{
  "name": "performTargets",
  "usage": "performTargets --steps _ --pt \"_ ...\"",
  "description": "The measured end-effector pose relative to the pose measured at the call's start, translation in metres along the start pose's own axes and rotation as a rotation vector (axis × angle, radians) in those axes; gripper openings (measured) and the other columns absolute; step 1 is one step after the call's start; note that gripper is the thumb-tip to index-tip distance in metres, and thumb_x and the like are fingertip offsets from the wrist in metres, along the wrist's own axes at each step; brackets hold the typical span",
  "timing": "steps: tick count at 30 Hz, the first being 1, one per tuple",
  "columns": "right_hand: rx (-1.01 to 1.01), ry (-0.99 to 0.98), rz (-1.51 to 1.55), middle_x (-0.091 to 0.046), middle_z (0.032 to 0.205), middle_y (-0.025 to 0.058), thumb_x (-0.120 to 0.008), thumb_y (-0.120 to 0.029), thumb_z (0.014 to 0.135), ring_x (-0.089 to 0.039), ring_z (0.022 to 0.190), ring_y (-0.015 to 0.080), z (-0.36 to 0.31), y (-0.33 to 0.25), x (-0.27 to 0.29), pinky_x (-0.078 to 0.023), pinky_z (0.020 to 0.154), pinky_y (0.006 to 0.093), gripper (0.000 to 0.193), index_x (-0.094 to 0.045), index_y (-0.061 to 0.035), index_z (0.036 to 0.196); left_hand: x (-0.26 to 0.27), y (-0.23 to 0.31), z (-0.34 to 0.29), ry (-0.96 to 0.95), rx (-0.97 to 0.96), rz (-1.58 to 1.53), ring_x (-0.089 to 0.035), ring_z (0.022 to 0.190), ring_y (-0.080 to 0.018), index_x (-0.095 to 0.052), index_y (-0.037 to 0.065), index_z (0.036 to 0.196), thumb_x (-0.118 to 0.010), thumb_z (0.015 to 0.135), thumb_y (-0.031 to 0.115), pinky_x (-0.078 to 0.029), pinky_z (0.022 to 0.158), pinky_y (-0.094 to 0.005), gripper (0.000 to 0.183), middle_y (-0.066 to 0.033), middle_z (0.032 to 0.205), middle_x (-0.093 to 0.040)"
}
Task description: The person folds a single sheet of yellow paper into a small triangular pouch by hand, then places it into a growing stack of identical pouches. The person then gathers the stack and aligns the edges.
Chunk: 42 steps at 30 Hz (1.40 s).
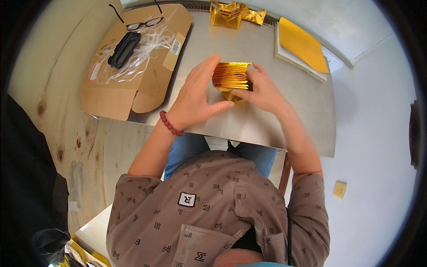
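A thick stack of folded gold foil papers (231,75) stands on the grey metal table in front of me, its layered edges facing up. My right hand (265,92) grips the stack's right side, thumb at the near corner and fingers around the far one. Along the left side lies my left hand (192,94), with straight fingers and the thumb spread toward the near corner. Its fingertips are at the stack's far left corner; whether they press on it I cannot tell. A gold flap (230,95) shows below the stack, partly hidden by the right thumb.
At left, a cardboard box (153,84) bears eyeglasses (144,24), a black case (124,50) and clear plastic strips (153,46). Folded gold pieces (226,17) stand at the table's back edge. A yellow sheet (304,44) lies on white paper (289,53) at the back right, near the wall.
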State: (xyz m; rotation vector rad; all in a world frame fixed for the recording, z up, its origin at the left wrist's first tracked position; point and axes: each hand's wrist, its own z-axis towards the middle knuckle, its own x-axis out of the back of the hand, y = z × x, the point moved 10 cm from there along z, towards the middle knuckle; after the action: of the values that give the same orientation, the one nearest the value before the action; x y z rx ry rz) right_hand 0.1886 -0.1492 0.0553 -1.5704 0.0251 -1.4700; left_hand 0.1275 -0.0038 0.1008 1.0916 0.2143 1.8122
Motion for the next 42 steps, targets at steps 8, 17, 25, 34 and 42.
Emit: performTargets --steps 8,17,25,34,42 --pt "-0.070 -0.411 -0.640 -0.074 0.103 0.0136 -0.071 -0.022 0.087 -0.068 0.110 0.0326 0.022 -0.020 -0.002 -0.027 0.123 0.0612 0.035 -0.068 -0.0100 0.120 -0.033 -0.046 0.005 -0.096 0.138 -0.162 -0.062 0.119 -0.0361 -0.053 0.000 0.139 -0.083 0.084 0.018 -0.050 0.103 -0.0408 0.065 -0.0191 0.129 -0.063" --pt "0.108 -0.052 -0.892 -0.067 0.126 0.0098 -0.064 -0.024 0.090 -0.059 0.125 0.0239 -0.001 -0.036 -0.025 -0.010 0.126 0.0669 0.062 -0.053 0.0024 0.145 -0.042 -0.070 -0.012 -0.054 0.217 -0.143 -0.068 0.111 -0.0328 -0.055 -0.001 0.135 -0.082 0.086 0.014 -0.055 0.096 -0.0381 0.058 -0.0199 0.123 -0.066" --pt "0.152 0.026 -0.900 -0.059 0.139 0.0135 -0.065 -0.027 0.089 -0.049 0.138 0.0252 0.002 -0.032 -0.026 -0.008 0.126 0.0668 0.070 -0.047 0.0054 0.148 -0.043 -0.075 -0.011 -0.026 0.266 -0.119 -0.068 0.110 -0.0333 -0.054 -0.001 0.135 -0.081 0.087 0.015 -0.055 0.096 -0.0394 0.058 -0.0205 0.122 -0.066" --pt "0.166 0.018 -0.795 -0.065 0.116 0.0101 -0.065 -0.016 0.088 -0.058 0.121 0.0265 0.000 -0.032 -0.027 -0.010 0.125 0.0682 0.051 -0.056 0.0020 0.134 -0.044 -0.069 -0.011 -0.028 0.173 -0.069 -0.069 0.105 -0.0350 -0.056 0.000 0.134 -0.079 0.089 0.014 -0.055 0.092 -0.0392 0.052 -0.0193 0.119 -0.068" --pt "0.120 -0.104 -0.591 -0.070 0.106 0.0121 -0.064 -0.016 0.092 -0.063 0.114 0.0308 0.012 -0.025 -0.006 -0.012 0.126 0.0643 0.033 -0.062 -0.0034 0.123 -0.022 -0.053 0.005 0.013 0.181 -0.088 -0.068 0.114 -0.0300 -0.053 0.003 0.142 -0.081 0.088 0.014 -0.053 0.098 -0.0382 0.062 -0.0176 0.128 -0.068"
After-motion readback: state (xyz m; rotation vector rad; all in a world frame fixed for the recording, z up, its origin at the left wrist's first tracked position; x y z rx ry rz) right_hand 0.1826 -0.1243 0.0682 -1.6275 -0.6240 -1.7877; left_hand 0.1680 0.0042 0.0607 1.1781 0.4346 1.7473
